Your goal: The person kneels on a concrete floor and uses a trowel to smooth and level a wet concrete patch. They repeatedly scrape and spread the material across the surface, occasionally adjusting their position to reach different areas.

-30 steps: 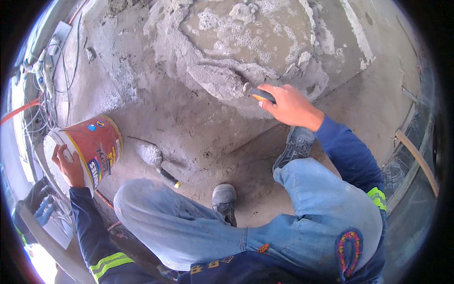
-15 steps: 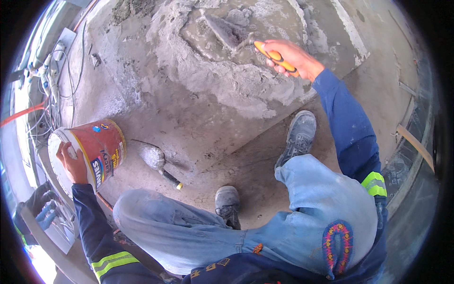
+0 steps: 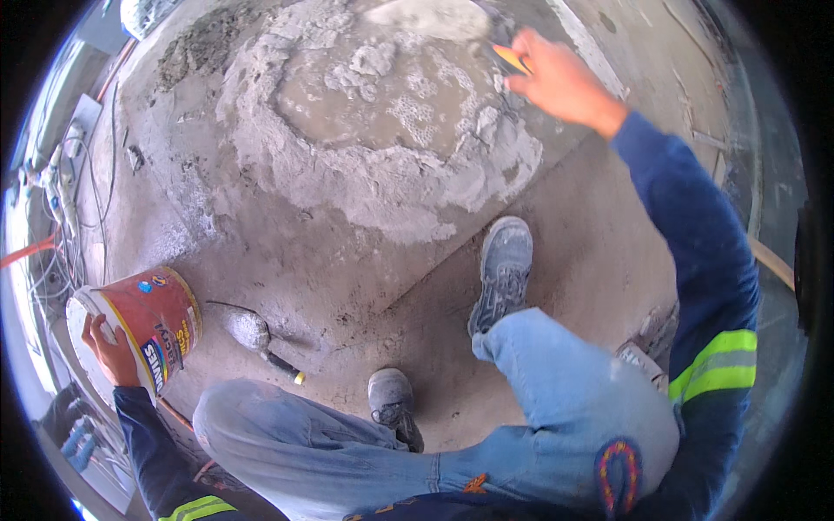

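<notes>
Gray mush [image 3: 373, 178] made a wet ring. Left of it sat a red bucket [image 3: 169, 306]. A trowel [image 3: 465, 24], gripped by the right hand [image 3: 563, 82], was at the ring's far side. The left hand [image 3: 113, 352] touched the bucket; I couldn't tell if it gripped.

The one wide fisheye view looks steeply down and forward from head height, close above the jeans [image 3: 565, 382] along its lower edge, and takes in the left hand [image 3: 113, 352], right hand [image 3: 569, 82] and floor [image 3: 339, 269] ahead.

Building site: wet mortar [image 3: 339, 178], dusty concrete floor [image 3: 304, 269], tangled cables [image 3: 61, 193].
</notes>
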